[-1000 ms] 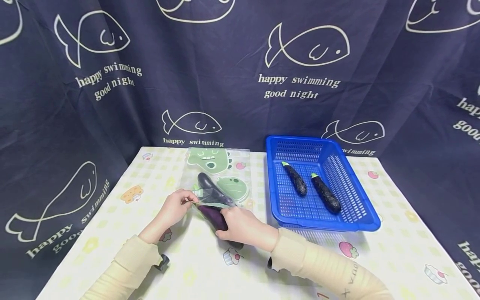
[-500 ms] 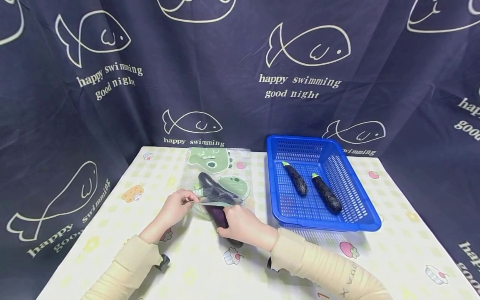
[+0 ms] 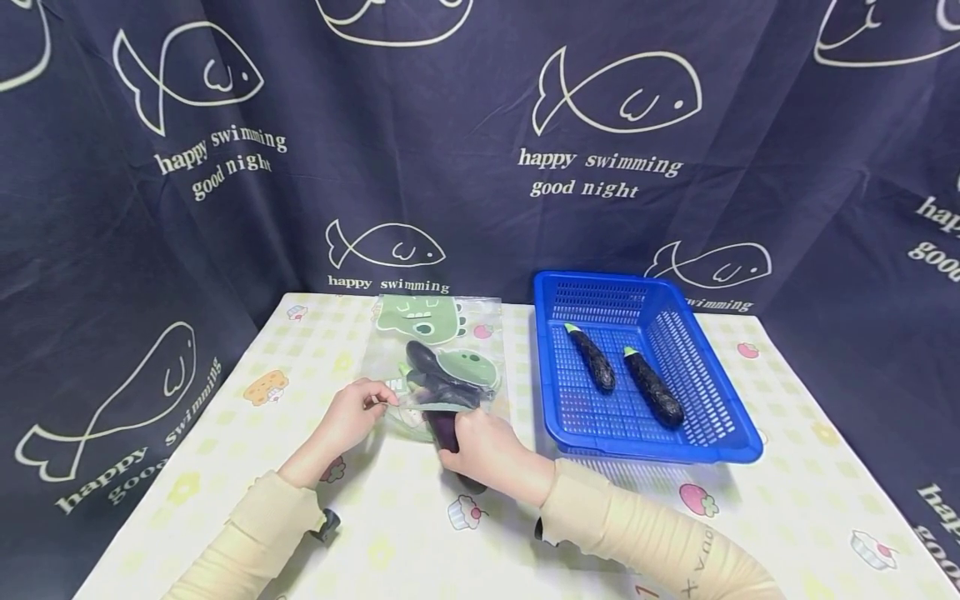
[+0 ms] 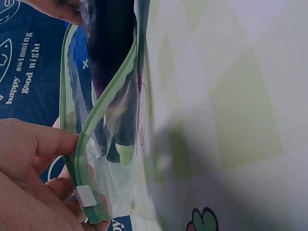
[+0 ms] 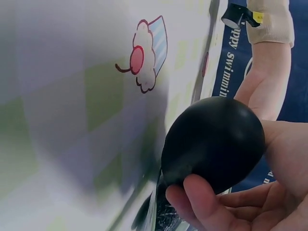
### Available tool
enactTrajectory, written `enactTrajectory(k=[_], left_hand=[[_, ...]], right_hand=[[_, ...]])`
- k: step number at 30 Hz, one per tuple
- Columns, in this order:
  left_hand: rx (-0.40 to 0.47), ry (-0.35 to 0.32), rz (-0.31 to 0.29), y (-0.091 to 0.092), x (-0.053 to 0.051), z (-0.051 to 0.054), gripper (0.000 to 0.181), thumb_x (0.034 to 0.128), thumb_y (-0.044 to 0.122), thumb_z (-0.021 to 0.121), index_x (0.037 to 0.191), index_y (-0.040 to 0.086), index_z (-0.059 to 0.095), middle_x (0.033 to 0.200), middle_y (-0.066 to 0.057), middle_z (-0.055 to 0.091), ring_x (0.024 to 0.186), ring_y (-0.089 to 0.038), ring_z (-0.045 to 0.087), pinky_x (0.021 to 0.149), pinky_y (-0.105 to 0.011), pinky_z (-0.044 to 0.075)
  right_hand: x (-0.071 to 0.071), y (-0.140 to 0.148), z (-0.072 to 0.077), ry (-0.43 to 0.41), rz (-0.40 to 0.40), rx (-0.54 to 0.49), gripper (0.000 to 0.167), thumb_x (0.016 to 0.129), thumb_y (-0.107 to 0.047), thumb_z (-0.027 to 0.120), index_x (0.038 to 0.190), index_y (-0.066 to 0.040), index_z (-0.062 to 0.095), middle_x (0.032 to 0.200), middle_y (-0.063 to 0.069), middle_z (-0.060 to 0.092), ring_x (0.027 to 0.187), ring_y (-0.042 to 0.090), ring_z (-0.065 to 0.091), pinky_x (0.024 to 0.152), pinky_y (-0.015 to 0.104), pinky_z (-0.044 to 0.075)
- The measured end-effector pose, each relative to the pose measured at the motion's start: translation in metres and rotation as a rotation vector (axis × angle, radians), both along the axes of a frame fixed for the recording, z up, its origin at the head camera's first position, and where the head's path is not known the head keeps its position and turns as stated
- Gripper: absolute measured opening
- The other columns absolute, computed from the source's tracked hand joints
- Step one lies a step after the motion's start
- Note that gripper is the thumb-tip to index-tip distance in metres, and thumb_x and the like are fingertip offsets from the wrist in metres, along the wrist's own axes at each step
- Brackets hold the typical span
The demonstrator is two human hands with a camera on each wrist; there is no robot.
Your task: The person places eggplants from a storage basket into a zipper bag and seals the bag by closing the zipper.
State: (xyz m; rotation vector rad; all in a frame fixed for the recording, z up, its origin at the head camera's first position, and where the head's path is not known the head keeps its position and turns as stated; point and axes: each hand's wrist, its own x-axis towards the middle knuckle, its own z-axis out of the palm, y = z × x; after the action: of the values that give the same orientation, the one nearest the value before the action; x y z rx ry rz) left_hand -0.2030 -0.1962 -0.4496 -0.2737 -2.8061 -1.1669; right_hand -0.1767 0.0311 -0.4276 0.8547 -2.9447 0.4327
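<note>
Holding a long, glossy, dark purple eggplant (image 3: 444,429) partly inside the mouth of a clear plastic zip bag with green cartoon prints (image 3: 420,323), two hands work close together but apart.
The left hand (image 3: 360,406) pinches the left corner of the bag's green zip strip (image 4: 102,103) beside a white plastic slider (image 4: 86,196), probably to keep the mouth gaping. The right hand (image 3: 480,446) is curled round the eggplant toward its blunt near end, likely leaving the far end free. Its skin is smooth, almost black with a purple sheen; its far tip is hard to make out among the dark, shiny eggplants in the bag (image 3: 426,357). To the right, a blue perforated plastic basket (image 3: 652,451) holds two wrinkled, black, green-tipped eggplants (image 3: 652,389), perhaps set aside to leave both hands room.
</note>
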Motion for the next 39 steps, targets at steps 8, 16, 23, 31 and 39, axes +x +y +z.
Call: enactTrajectory(k=[8, 16, 23, 31, 39], left_hand=[[0.002, -0.004, 0.003, 0.0, 0.0, 0.0, 0.02, 0.08, -0.006, 0.06, 0.083, 0.012, 0.068, 0.086, -0.006, 0.06, 0.071, -0.016, 0.048, 0.063, -0.029, 0.041], [0.002, -0.005, -0.003, 0.001, 0.001, 0.001, 0.019, 0.0802, -0.006, 0.06, 0.084, 0.011, 0.068, 0.085, -0.008, 0.059, 0.07, -0.015, 0.047, 0.061, -0.026, 0.041], [0.001, -0.005, -0.002, 0.001, 0.001, 0.001, 0.019, 0.0804, -0.005, 0.06, 0.084, 0.012, 0.068, 0.086, -0.008, 0.059, 0.07, -0.015, 0.048, 0.061, -0.027, 0.041], [0.002, -0.007, -0.006, -0.001, 0.001, -0.001, 0.02, 0.0809, -0.006, 0.06, 0.084, 0.011, 0.068, 0.087, -0.005, 0.06, 0.073, -0.016, 0.049, 0.064, -0.028, 0.042], [0.005, 0.001, -0.004, 0.0, 0.0, -0.001, 0.02, 0.0802, -0.006, 0.06, 0.084, 0.012, 0.068, 0.086, -0.004, 0.06, 0.074, -0.016, 0.05, 0.066, -0.03, 0.042]], right_hand=[[0.0, 0.002, -0.005, 0.06, -0.013, 0.026, 0.032, 0.076, -0.033, 0.072, 0.072, -0.005, 0.057, 0.066, 0.005, 0.057, 0.051, 0.014, 0.047, 0.047, 0.031, 0.043], [0.0, 0.005, -0.012, 0.14, 0.011, 0.046, 0.035, 0.077, -0.036, 0.071, 0.076, -0.004, 0.059, 0.067, 0.007, 0.061, 0.052, 0.016, 0.053, 0.047, 0.032, 0.045], [0.003, 0.011, -0.013, 0.171, 0.022, 0.069, 0.039, 0.076, -0.042, 0.071, 0.079, -0.005, 0.059, 0.067, 0.004, 0.059, 0.053, 0.015, 0.053, 0.047, 0.032, 0.044], [0.011, 0.023, -0.009, 0.168, 0.058, 0.056, 0.044, 0.076, -0.043, 0.072, 0.093, -0.005, 0.058, 0.074, 0.004, 0.059, 0.059, 0.015, 0.055, 0.047, 0.031, 0.044], [0.019, 0.036, -0.002, 0.172, 0.163, 0.073, 0.057, 0.077, -0.044, 0.072, 0.118, -0.009, 0.055, 0.096, 0.005, 0.06, 0.076, 0.015, 0.057, 0.051, 0.029, 0.048]])
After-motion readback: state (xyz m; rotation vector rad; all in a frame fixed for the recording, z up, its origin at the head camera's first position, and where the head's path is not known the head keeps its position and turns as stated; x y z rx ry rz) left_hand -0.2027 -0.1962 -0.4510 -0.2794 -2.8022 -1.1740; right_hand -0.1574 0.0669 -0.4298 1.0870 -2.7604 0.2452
